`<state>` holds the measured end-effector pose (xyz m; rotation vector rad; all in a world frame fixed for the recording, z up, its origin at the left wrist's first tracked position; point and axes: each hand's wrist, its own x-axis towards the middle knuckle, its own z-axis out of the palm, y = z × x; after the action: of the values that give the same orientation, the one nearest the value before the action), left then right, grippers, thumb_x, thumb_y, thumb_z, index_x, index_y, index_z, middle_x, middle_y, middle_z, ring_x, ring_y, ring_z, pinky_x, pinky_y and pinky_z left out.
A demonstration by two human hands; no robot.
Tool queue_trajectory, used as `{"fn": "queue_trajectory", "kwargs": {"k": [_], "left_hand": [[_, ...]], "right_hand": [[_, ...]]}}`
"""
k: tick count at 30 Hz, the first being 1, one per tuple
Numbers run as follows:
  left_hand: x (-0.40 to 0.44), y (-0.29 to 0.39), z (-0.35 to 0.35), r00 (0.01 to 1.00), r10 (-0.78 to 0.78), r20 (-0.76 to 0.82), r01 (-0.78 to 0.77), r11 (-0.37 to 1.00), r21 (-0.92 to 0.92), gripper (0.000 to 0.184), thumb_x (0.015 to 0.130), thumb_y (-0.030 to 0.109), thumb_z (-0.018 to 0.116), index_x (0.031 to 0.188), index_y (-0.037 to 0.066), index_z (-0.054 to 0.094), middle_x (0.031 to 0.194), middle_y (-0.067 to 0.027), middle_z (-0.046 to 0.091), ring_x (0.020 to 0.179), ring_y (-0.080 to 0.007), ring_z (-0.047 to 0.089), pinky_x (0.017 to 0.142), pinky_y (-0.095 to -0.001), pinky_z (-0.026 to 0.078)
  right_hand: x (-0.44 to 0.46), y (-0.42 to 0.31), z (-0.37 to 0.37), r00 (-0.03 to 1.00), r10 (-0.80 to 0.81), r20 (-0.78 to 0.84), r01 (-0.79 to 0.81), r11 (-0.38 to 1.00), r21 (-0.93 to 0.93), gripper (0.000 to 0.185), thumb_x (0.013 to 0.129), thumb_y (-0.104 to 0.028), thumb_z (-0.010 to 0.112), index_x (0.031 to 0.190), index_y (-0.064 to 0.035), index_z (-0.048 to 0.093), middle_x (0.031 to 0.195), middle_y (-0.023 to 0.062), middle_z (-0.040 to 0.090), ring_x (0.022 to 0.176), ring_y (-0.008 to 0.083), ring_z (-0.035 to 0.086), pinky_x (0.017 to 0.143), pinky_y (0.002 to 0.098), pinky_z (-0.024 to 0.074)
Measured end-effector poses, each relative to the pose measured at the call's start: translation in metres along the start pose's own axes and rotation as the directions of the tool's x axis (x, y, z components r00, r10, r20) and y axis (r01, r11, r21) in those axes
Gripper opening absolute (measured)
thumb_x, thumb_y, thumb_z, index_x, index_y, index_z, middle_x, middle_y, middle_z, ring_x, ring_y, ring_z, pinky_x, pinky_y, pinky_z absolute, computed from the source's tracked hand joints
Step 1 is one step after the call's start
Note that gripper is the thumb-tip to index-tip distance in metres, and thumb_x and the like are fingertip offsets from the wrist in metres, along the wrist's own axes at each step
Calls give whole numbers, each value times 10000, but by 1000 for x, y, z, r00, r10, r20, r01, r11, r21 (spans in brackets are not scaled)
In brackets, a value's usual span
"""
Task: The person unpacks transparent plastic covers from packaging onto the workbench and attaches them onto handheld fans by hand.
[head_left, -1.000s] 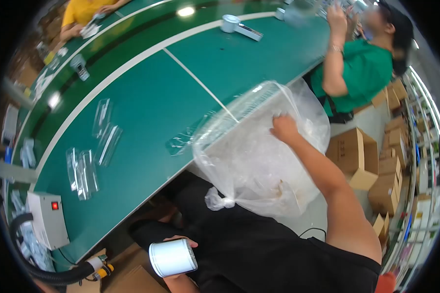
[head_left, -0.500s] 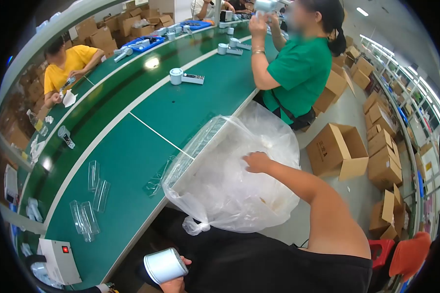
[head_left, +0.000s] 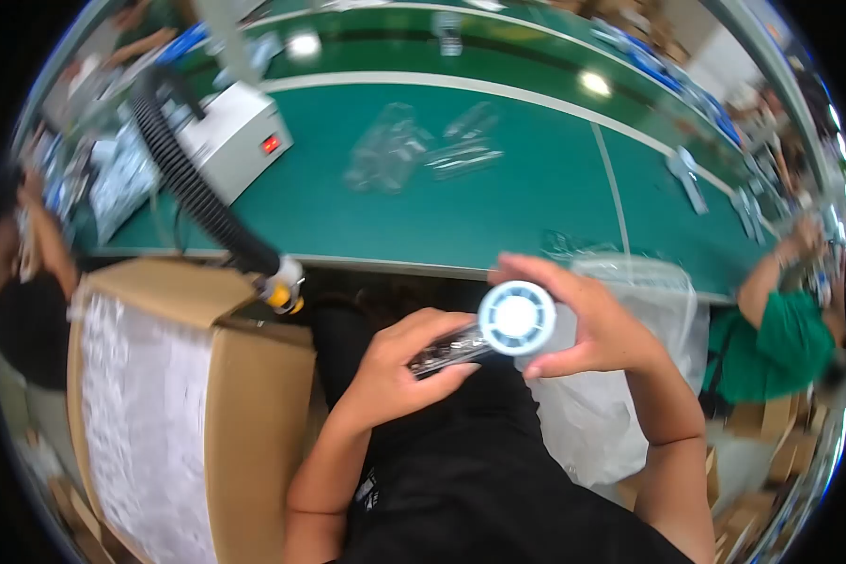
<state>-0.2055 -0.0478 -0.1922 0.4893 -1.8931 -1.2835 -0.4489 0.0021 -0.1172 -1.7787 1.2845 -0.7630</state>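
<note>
Light is fairly bright; white glare spots (head_left: pixel 594 84) burn on the dark green strip (head_left: pixel 376 47), and shadow fills the space under the bench (head_left: pixel 536 197). Fisheye distortion bends the black-cornered edges; clear plastic pieces (head_left: pixel 465 158) blur.

Single head-worn view, forward and down, close above the black clothing (head_left: pixel 470 470), green worktable (head_left: pixel 536 188) farther off.

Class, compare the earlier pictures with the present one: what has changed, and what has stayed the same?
The right hand has moved left, away from the clear bag, and taken hold of a pale round piece. The left hand, earlier holding something pale and round, now grips the dark part beside it. The view has swung left. The clear sleeves and white switch box remain on the table.
</note>
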Motion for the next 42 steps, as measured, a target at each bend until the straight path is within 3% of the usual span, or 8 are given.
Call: {"fn": "queue_trajectory", "kwargs": {"k": [3,12,19,31,34,36,39,42], "left_hand": [[-6,0,-14,991,-6,-134,18,996,88,532,719,58,781,1208,-18,586,1116,-134,564,1029,-230,596,816,-320,509],[-43,-15,-17,971,-212,-113,15,524,-852,505,947,142,567,1388,-51,416,1381,-230,461,1033,-238,587,819,-350,524],[-41,-34,-6,984,-61,-167,-101,582,-807,536,941,233,614,1372,-34,438,1431,-298,372,1065,-305,606,750,-338,549],[-45,-32,0,877,-467,-113,55,331,-942,594,976,341,556,1409,-19,368,1337,-255,497,1009,-298,635,720,-335,565],[-46,-29,-3,921,-371,-118,34,378,-925,738,904,327,673,1456,5,304,1389,-257,452,1042,-296,625,757,-341,561],[-49,-28,-11,962,-240,-132,-7,460,-888,1030,705,128,844,1507,46,202,1471,-259,343,1085,-276,600,832,-352,545],[-53,-23,-31,997,-32,66,72,578,-813,1031,668,-56,829,1503,52,234,1479,-267,322,1071,-257,605,886,-361,533],[-51,-23,-42,993,39,108,48,714,-698,954,707,-67,794,1487,17,251,1319,-302,496,1059,-297,635,869,-373,547]], "right_hand": [[34,11,12,996,1,87,-9,996,83,777,608,-279,851,1267,-26,526,1115,70,628,1034,178,606,909,314,467],[56,46,28,989,141,42,-144,862,486,817,666,-520,779,1242,2,529,1097,81,608,1026,166,592,892,308,472],[50,50,28,985,137,108,-174,821,544,761,698,-494,765,1245,-16,537,1123,94,606,1040,176,591,892,310,472],[46,40,39,827,486,283,-542,557,629,512,906,-417,603,1216,-20,504,1000,97,632,700,132,636,517,237,509],[37,47,33,939,280,197,-342,718,607,650,794,-332,757,1291,-35,463,1116,109,633,903,190,657,693,291,537],[46,53,20,925,-360,125,296,885,360,700,622,-161,862,1244,-139,541,1349,180,540,1145,301,587,973,402,441],[33,38,8,768,-636,69,630,732,-260,474,680,-137,801,1086,-283,607,1386,179,500,1045,358,606,878,422,487],[25,40,9,695,-718,34,681,643,-349,417,714,-118,760,1037,-314,585,1312,149,539,938,311,631,727,358,547]]}}
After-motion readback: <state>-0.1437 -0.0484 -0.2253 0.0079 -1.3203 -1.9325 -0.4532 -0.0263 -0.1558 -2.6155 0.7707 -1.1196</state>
